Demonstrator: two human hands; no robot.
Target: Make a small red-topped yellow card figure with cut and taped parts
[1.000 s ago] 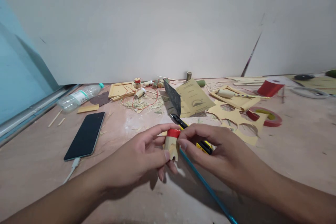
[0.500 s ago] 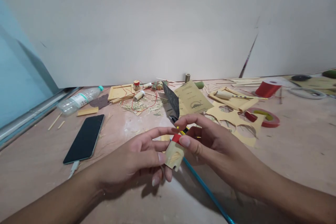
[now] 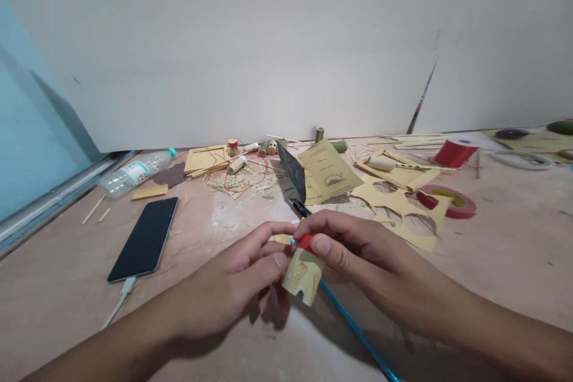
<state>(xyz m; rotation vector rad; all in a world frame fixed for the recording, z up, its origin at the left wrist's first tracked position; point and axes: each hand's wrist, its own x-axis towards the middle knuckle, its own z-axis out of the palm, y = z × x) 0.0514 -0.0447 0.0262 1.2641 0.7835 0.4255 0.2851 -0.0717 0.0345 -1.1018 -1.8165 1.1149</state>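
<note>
Both hands hold a small bamboo piece (image 3: 302, 277) with a notched lower edge and a red band at its top. My left hand (image 3: 237, 283) pinches its left side between thumb and fingers. My right hand (image 3: 358, 253) grips the red top with thumb and forefinger. The piece is tilted, its red end toward my right hand, just above the floor. A thin blue rod (image 3: 353, 328) lies under my right hand, and a black and yellow knife (image 3: 299, 208) pokes out behind my fingers.
A black phone (image 3: 144, 230) on a white cable lies at left, a plastic bottle (image 3: 134, 172) behind it. Sandpaper sheets (image 3: 329, 170), cut-out yellow paper (image 3: 403, 203), red tape rolls (image 3: 452, 200), bamboo bits and shavings (image 3: 242, 179) litter the floor by the wall.
The bamboo piece has tilted from upright and come lower and nearer to me. My right fingers have shifted over its red top.
</note>
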